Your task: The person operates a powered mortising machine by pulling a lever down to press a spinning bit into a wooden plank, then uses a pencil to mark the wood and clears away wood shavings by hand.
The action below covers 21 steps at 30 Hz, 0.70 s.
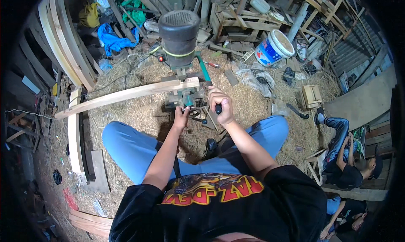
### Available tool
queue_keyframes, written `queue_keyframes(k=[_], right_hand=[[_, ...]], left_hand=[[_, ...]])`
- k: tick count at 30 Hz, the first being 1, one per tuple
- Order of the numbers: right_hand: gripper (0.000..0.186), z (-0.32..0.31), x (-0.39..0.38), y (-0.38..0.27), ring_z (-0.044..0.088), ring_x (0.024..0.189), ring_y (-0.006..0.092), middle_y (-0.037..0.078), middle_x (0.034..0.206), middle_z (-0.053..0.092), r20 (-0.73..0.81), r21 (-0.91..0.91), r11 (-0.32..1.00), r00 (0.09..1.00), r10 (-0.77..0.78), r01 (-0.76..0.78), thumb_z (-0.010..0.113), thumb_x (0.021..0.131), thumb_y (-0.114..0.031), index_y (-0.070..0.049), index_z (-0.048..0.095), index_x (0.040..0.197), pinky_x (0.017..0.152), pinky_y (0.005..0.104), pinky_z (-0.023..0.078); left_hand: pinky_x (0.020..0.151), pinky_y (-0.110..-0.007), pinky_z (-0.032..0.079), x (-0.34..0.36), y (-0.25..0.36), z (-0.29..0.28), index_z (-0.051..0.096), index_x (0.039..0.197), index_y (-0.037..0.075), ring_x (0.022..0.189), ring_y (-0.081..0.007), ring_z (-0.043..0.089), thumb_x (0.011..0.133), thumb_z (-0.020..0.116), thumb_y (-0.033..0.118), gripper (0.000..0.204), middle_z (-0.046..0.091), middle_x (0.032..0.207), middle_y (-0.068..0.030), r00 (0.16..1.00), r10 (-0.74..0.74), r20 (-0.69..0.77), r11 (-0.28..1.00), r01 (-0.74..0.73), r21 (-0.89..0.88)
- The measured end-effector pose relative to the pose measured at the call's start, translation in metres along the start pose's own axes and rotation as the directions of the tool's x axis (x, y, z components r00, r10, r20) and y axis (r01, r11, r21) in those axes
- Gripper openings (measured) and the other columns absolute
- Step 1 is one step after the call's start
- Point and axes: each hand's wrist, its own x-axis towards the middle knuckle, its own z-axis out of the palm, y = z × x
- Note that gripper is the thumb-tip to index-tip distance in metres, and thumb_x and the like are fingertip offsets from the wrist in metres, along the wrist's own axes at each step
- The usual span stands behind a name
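Observation:
A woodworking machine with a dark upright motor (179, 35) stands before me, probably a mortiser. A long pale wooden beam (122, 96) lies across it, its right end under the motor at the green clamp (188, 99). My right hand (222, 105) is closed round the black-ended grip of the machine's green lever (204, 70). Low at the front of the machine, my left hand (181, 117) has its fingers closed on the left rim of a small handwheel (195, 112). The handwheel's black knob sticks out to the right. The tool tip is hidden behind the beam.
Another beam (76, 145) supports the long beam's left end. Shavings and straw cover the floor. A white-and-blue bucket (273, 48), screwdriver (212, 65) and small wooden box (311, 96) lie to the right. Tall planks (63, 39) lean at left. Two people (352, 170) sit at right.

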Motion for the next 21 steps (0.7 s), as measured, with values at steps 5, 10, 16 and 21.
queue_keyframes(k=[5,10,16,21], right_hand=[[0.078,0.0,0.066,0.002,0.04,0.055,0.0217,0.005,0.05,0.041,-0.154,0.257,0.964,0.988,-0.034,0.073,0.013,0.101,-0.063,-0.008,0.036,0.05,0.062,0.0344,0.033],[0.082,0.005,0.109,-0.001,0.035,0.049,0.019,0.004,0.048,0.039,-0.249,0.347,0.93,0.968,-0.036,0.124,0.017,0.099,-0.07,-0.007,0.037,0.049,0.055,0.0334,0.029],[0.083,-0.006,0.175,0.025,0.045,0.045,0.0172,0.003,0.045,0.045,-0.332,0.227,0.967,0.943,-0.036,0.116,0.009,0.104,-0.061,-0.009,0.045,0.051,0.052,0.0295,0.035],[0.076,-0.018,0.314,0.003,0.05,0.052,0.0135,0.001,0.054,0.052,-0.347,0.342,0.939,0.925,0.158,-0.032,0.021,0.107,-0.062,-0.008,0.054,0.065,0.056,0.0305,0.04]], left_hand=[[0.076,-0.031,0.044,-0.022,0.04,-0.003,0.044,0.102,0.009,0.084,-0.0143,0.046,0.102,0.065,0.033,0.032,0.049,0.089,-0.0043,0.985,-0.159,0.067,0.972,0.168,-0.164],[0.077,-0.028,0.04,-0.013,0.013,-0.006,0.043,0.102,0.008,0.085,-0.0132,0.044,0.103,0.063,0.03,0.03,0.048,0.089,-0.0035,0.998,0.067,0.016,0.982,-0.063,-0.178],[0.07,-0.027,0.042,-0.011,0.009,-0.006,0.045,0.106,0.009,0.081,-0.0103,0.047,0.102,0.065,0.029,0.028,0.051,0.088,0.0003,0.998,0.06,-0.01,0.982,-0.061,-0.178],[0.072,-0.027,0.042,-0.012,0.01,-0.003,0.045,0.107,0.009,0.082,-0.0105,0.047,0.102,0.066,0.029,0.029,0.052,0.092,-0.002,0.998,0.029,-0.05,0.96,-0.041,-0.276]])
